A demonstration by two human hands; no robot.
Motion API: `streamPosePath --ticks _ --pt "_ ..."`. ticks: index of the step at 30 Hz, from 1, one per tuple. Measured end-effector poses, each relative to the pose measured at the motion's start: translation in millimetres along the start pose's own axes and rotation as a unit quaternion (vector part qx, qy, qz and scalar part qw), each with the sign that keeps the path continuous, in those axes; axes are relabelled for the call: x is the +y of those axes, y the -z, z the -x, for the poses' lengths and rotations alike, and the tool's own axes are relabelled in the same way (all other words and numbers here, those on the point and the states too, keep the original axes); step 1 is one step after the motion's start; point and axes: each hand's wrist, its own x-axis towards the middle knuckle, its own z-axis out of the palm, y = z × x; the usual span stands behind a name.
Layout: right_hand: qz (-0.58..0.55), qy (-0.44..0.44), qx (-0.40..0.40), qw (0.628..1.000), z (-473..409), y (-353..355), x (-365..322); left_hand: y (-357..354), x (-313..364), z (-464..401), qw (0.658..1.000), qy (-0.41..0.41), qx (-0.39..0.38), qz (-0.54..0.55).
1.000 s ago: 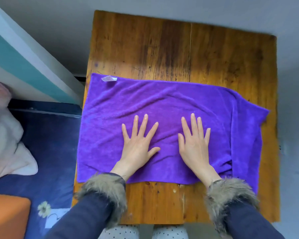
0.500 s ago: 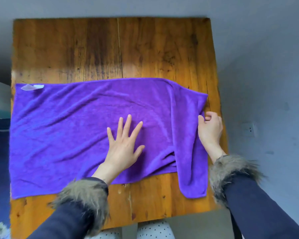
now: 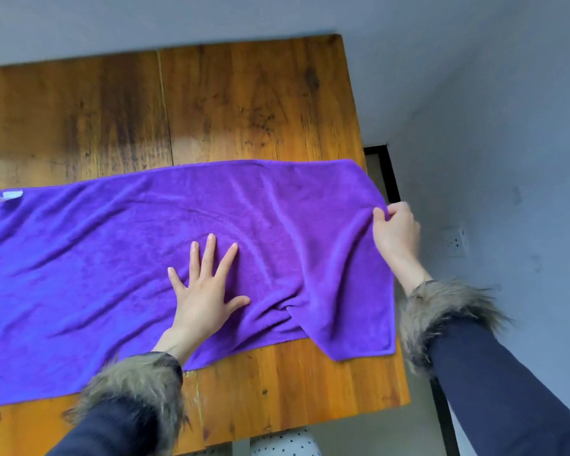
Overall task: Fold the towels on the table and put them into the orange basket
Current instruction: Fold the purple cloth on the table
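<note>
A purple towel (image 3: 112,258) lies spread across the wooden table (image 3: 244,103), with a white label (image 3: 12,195) at its far left corner. My left hand (image 3: 208,291) presses flat on the towel's middle, fingers spread. My right hand (image 3: 397,228) grips the towel's right edge at the table's right side, fingers curled round the cloth and lifting it a little. The towel's near right corner hangs folded over near the table's front edge. The orange basket is out of view.
A grey wall (image 3: 507,126) runs close along the table's right side, with a socket (image 3: 456,240) on it. A dark frame (image 3: 387,172) shows in the gap beside the table. A dotted seat (image 3: 283,444) sits below the front edge.
The view has swung to the right. My right hand left the towel's middle, reached its right edge and now grips and lifts it. My left hand stays pressed flat.
</note>
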Motion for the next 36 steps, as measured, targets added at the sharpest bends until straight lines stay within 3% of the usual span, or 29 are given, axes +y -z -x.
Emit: streamPosePath --ticks 4,7,10,12,15,17,19,23,26,28,30,33,36 --pt "-0.024 0.030 -0.004 0.999 -4 12 -5 3 9 2 0.999 0.017 0.009 0.035" --pt "-0.075 0.106 -0.011 0.991 17 10 -27 0 20 2 0.991 0.024 0.079 0.101" --pt "-0.102 0.225 -0.181 0.952 50 -2 -56 -5 29 4 0.970 0.020 0.174 0.170" --pt "-0.100 0.259 -0.278 0.920 63 -11 -65 -6 35 6 0.955 0.031 0.194 0.220" --pt "-0.140 0.211 -0.220 0.942 49 -19 -63 -4 45 10 0.935 0.078 0.168 0.302" --pt "-0.107 0.188 -0.144 0.966 32 -18 -57 -3 55 11 0.913 0.125 0.122 0.368" --pt "-0.050 0.198 -0.121 0.971 22 -18 -53 -5 65 11 0.890 0.156 0.086 0.419" --pt "-0.020 0.242 -0.141 0.960 19 -33 -65 -6 89 7 0.836 0.208 -0.002 0.507" --pt "0.003 0.207 -0.181 0.961 16 -51 -86 -6 105 -1 0.792 0.256 -0.057 0.551" --pt "0.028 0.190 -0.188 0.963 13 -61 -98 -4 110 -8 0.772 0.274 -0.054 0.571" --pt "0.019 0.169 -0.183 0.968 11 -68 -106 -1 108 -13 0.729 0.282 -0.053 0.621" --pt "-0.052 0.105 -0.188 0.975 14 -69 -113 10 98 -6 0.687 0.243 -0.049 0.683" --pt "-0.104 0.099 -0.178 0.973 22 -63 -117 17 75 10 0.657 0.214 -0.037 0.722"
